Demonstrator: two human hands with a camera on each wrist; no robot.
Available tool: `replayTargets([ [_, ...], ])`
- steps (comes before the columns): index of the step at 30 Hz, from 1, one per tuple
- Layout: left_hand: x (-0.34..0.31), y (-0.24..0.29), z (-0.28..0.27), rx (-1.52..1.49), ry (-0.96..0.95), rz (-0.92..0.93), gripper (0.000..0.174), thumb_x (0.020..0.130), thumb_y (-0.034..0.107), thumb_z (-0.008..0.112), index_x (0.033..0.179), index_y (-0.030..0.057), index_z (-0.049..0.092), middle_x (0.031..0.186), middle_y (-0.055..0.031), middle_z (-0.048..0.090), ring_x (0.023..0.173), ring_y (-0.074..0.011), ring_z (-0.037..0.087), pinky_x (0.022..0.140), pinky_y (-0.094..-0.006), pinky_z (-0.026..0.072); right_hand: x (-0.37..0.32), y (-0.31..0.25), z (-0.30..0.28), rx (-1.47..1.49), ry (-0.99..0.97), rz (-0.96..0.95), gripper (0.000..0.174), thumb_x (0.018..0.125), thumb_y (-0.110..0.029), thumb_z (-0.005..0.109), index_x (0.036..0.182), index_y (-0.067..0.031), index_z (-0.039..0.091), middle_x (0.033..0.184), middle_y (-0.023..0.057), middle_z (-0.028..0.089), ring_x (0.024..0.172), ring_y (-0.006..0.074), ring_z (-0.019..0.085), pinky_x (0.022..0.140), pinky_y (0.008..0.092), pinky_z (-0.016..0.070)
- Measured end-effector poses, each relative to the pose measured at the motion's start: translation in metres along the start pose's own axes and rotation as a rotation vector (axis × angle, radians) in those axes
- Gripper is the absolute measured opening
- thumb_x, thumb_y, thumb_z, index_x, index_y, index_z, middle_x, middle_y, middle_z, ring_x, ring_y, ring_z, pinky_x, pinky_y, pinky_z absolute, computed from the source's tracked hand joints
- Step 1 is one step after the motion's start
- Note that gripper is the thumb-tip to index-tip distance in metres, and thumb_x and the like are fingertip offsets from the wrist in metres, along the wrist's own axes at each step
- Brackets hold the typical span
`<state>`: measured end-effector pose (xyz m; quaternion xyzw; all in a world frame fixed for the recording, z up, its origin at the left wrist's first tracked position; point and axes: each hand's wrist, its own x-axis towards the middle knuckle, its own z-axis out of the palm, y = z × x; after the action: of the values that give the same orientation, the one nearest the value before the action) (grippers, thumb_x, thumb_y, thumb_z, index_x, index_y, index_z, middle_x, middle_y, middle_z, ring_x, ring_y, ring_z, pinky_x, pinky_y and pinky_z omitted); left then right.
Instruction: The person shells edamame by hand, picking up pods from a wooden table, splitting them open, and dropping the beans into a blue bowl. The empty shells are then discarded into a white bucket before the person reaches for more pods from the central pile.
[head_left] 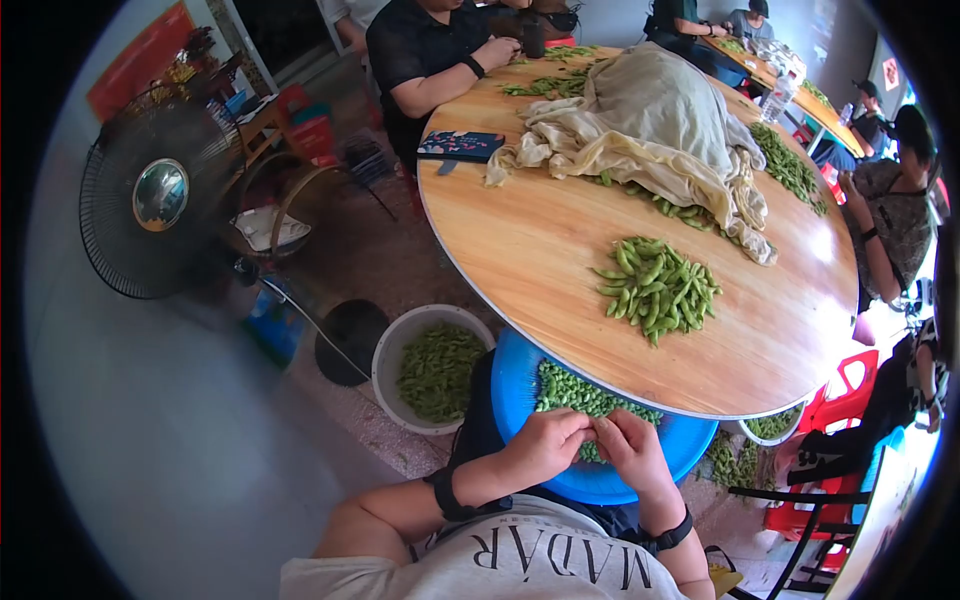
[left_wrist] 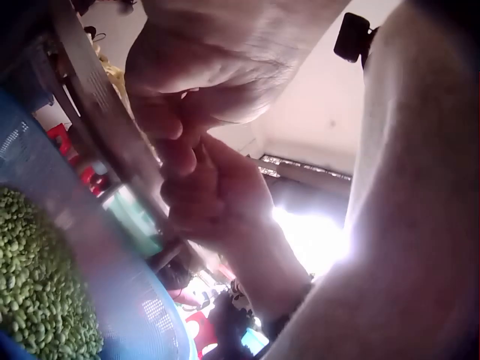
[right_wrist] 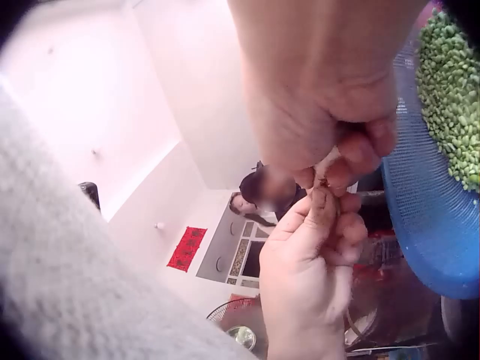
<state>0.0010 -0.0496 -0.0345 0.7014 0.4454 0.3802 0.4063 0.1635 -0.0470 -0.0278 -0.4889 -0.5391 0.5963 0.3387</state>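
Observation:
My left hand [head_left: 546, 442] and right hand [head_left: 632, 452] meet at the fingertips over a blue mesh basket [head_left: 688, 446] holding shelled green beans [head_left: 578, 392]. In the right wrist view, the curled fingers of the right hand [right_wrist: 322, 97] and left hand [right_wrist: 304, 274] pinch a small brownish piece [right_wrist: 324, 182], mostly hidden by the fingers. The left wrist view shows the left hand [left_wrist: 214, 64] above the right hand [left_wrist: 225, 199], with beans [left_wrist: 41, 281] in the basket at lower left. A pile of green pods [head_left: 657, 290] lies on the round wooden table [head_left: 500, 235].
A white bucket [head_left: 382, 362] of green pods stands left of the basket. Cloth [head_left: 655, 105] covers a mound on the table, beside a dark patterned packet [head_left: 461, 146]. A fan [head_left: 160, 195] stands at left; red stools [head_left: 848, 392] are at right. Other people sit around the tables.

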Motion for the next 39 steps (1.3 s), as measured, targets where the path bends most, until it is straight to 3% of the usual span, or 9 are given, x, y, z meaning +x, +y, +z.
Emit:
replayTargets([
  [2, -0.004, -0.009, 0.008, 0.1, 0.079, 0.164, 0.009, 0.08, 0.0, 0.054, 0.088, -0.0005, 0.058, 0.073, -0.0145, 0.058, 0.065, -0.0294, 0.058, 0.055, -0.0339, 0.0462, -0.001, 0.003, 0.0, 0.025, 0.009, -0.006, 0.022, 0.09, -0.016, 0.052, 0.074, -0.0013, 0.053, 0.058, 0.0, 0.05, 0.052, 0.0055, 0.045, 0.046, 0.0206, 0.0354],
  [5, -0.008, -0.012, 0.016, 0.119, 0.084, 0.093, 0.012, 0.079, 0.0, 0.054, 0.091, -0.0002, 0.056, 0.076, -0.0164, 0.058, 0.071, -0.0339, 0.057, 0.059, -0.0349, 0.0466, -0.001, 0.002, 0.001, -0.008, 0.038, 0.017, 0.022, 0.09, -0.016, 0.051, 0.074, -0.0011, 0.053, 0.058, 0.0002, 0.05, 0.052, 0.0056, 0.045, 0.046, 0.0208, 0.0365],
  [11, -0.003, -0.012, 0.024, -0.36, 0.09, -0.24, 0.014, 0.091, 0.011, 0.046, 0.086, 0.0015, 0.055, 0.07, -0.0012, 0.055, 0.063, -0.0063, 0.051, 0.052, -0.0225, 0.0412, -0.004, 0.006, 0.008, -0.024, 0.121, -0.037, 0.024, 0.089, -0.016, 0.053, 0.072, 0.0004, 0.052, 0.06, 0.0022, 0.051, 0.054, 0.0066, 0.044, 0.047, 0.0235, 0.0367],
  [15, 0.009, -0.008, 0.013, -0.765, 0.01, -0.63, 0.018, 0.091, 0.017, 0.048, 0.08, 0.0045, 0.055, 0.061, 0.0005, 0.05, 0.046, -0.0031, 0.039, 0.04, -0.0164, 0.0287, -0.007, 0.011, 0.003, 0.002, 0.092, -0.103, 0.025, 0.091, -0.019, 0.05, 0.075, -0.0004, 0.053, 0.059, 0.0015, 0.049, 0.054, 0.0074, 0.044, 0.047, 0.024, 0.0369],
  [20, 0.01, -0.011, 0.011, -0.757, -0.022, -0.619, 0.018, 0.088, 0.017, 0.055, 0.079, 0.0025, 0.057, 0.059, -0.0021, 0.051, 0.041, -0.0042, 0.038, 0.037, -0.0174, 0.0284, -0.009, 0.019, -0.008, 0.199, -0.001, 0.055, 0.024, 0.088, -0.023, 0.055, 0.079, -0.0005, 0.055, 0.061, 0.0005, 0.05, 0.056, 0.0078, 0.046, 0.049, 0.0238, 0.0386],
  [23, 0.008, -0.006, 0.014, -0.539, 0.014, -0.549, 0.016, 0.088, 0.015, 0.056, 0.078, 0.0019, 0.057, 0.058, -0.0025, 0.052, 0.041, -0.0041, 0.039, 0.036, -0.0174, 0.0285, -0.011, 0.016, -0.01, -0.017, 0.176, -0.141, 0.022, 0.084, -0.022, 0.062, 0.084, -0.0001, 0.057, 0.062, 0.0008, 0.051, 0.061, 0.0069, 0.049, 0.052, 0.0233, 0.0407],
  [27, 0.004, 0.001, 0.019, -0.423, 0.001, -0.48, 0.016, 0.088, 0.014, 0.055, 0.078, 0.0017, 0.057, 0.058, -0.0028, 0.053, 0.041, -0.0041, 0.04, 0.036, -0.0171, 0.0283, -0.009, 0.008, -0.015, -0.367, 0.234, -0.385, 0.017, 0.075, -0.012, 0.067, 0.084, 0.0004, 0.06, 0.071, 0.0067, 0.058, 0.064, 0.0167, 0.056, 0.057, 0.0264, 0.0432],
  [31, 0.003, 0.002, 0.017, -0.651, -0.032, -0.614, 0.015, 0.089, 0.013, 0.053, 0.08, 0.0012, 0.057, 0.06, -0.0028, 0.054, 0.042, -0.0048, 0.042, 0.037, -0.0172, 0.0292, -0.009, 0.01, -0.02, -0.303, 0.074, -0.335, 0.016, 0.072, -0.01, 0.067, 0.082, 0.0008, 0.061, 0.068, 0.0085, 0.057, 0.064, 0.0173, 0.057, 0.057, 0.0277, 0.044],
  [39, 0.006, 0.001, 0.005, -0.591, -0.31, -0.596, 0.009, 0.085, 0.006, 0.055, 0.089, -0.001, 0.058, 0.074, -0.0084, 0.062, 0.054, -0.0094, 0.055, 0.044, -0.0184, 0.0388, -0.008, 0.021, -0.02, -0.159, 0.196, -0.09, 0.014, 0.071, -0.007, 0.061, 0.082, 0.0009, 0.061, 0.07, 0.0084, 0.059, 0.066, 0.0107, 0.057, 0.059, 0.0249, 0.0459],
])
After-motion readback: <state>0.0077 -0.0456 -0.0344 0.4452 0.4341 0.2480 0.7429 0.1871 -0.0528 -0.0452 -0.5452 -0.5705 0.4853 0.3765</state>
